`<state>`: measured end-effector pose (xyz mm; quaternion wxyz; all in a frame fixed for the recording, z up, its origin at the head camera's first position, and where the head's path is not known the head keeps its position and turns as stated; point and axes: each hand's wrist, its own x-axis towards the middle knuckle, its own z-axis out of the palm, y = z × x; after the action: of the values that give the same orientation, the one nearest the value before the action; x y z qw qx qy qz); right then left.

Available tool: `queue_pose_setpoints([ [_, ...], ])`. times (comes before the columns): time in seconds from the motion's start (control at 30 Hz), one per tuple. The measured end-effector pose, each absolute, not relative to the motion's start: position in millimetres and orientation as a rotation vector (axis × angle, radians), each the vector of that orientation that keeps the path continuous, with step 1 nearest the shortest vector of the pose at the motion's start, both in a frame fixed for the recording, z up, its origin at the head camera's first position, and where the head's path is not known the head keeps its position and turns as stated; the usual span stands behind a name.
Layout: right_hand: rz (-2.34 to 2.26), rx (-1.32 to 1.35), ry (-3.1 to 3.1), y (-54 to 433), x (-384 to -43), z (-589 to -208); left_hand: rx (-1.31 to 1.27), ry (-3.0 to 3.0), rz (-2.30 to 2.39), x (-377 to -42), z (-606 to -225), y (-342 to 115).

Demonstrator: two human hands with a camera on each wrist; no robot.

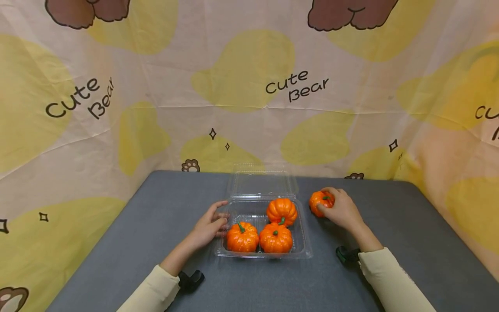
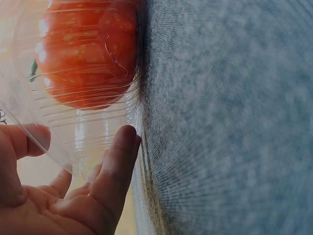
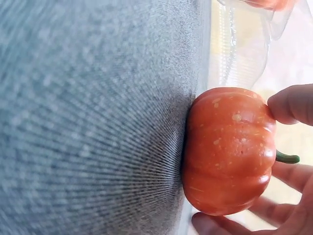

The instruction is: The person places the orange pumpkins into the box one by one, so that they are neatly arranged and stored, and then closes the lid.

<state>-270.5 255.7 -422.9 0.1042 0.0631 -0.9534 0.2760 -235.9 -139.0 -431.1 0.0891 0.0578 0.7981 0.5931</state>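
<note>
Pumpkin (image 3: 232,152)! Pinched it in right hand (image 1: 344,212) on the table (image 1: 253,286), spread left hand (image 1: 206,226) at edge of clear container (image 1: 245,212)!

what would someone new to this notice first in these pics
Probably the three bright orange pumpkins in the open clear plastic box at the middle of the grey table. Next, a fourth pumpkin on the table right of the box, held by the right hand. Behind, "Cute Bear" lettering on the patterned backdrop also stands out.
</note>
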Motion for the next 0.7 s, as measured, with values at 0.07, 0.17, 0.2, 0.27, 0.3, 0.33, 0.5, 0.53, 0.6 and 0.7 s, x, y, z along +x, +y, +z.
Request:
queue_pose_setpoints([
  [0.07, 0.819, 0.183, -2.817, 256.5, -270.6, -422.9, 0.166, 2.378, 1.761, -236.0, -431.1, -138.9],
  [0.17, 0.837, 0.177, -2.823, 257.0, -270.4, -422.9, 0.163, 2.387, 1.752, -236.0, -431.4, -139.0],
  [0.2, 0.841, 0.176, -2.825, 257.0, -270.5, -422.9, 0.164, 2.388, 1.753, -235.8, -431.4, -139.0],
  [0.27, 0.848, 0.173, -2.826, 257.2, -270.2, -423.3, 0.162, 2.388, 1.751, -235.6, -432.0, -138.9],
  [0.3, 0.85, 0.174, -2.824, 257.2, -269.8, -423.3, 0.163, 2.391, 1.748, -235.6, -432.3, -138.9],
  [0.33, 0.85, 0.177, -2.82, 257.1, -269.4, -423.1, 0.162, 2.392, 1.747, -235.6, -432.6, -138.9],
  [0.5, 0.88, 0.213, -2.776, 254.3, -265.8, -417.0, 0.163, 2.399, 1.735, -235.9, -434.0, -139.1],
  [0.53, 0.887, 0.224, -2.763, 253.3, -265.2, -414.8, 0.163, 2.397, 1.734, -235.8, -434.1, -139.2],
  [0.6, 0.904, 0.238, -2.737, 251.1, -264.4, -410.6, 0.167, 2.396, 1.733, -235.8, -433.8, -139.5],
  [0.7, 0.924, 0.248, -2.705, 246.9, -263.0, -403.3, 0.184, 2.397, 1.728, -236.1, -433.2, -140.3],
])
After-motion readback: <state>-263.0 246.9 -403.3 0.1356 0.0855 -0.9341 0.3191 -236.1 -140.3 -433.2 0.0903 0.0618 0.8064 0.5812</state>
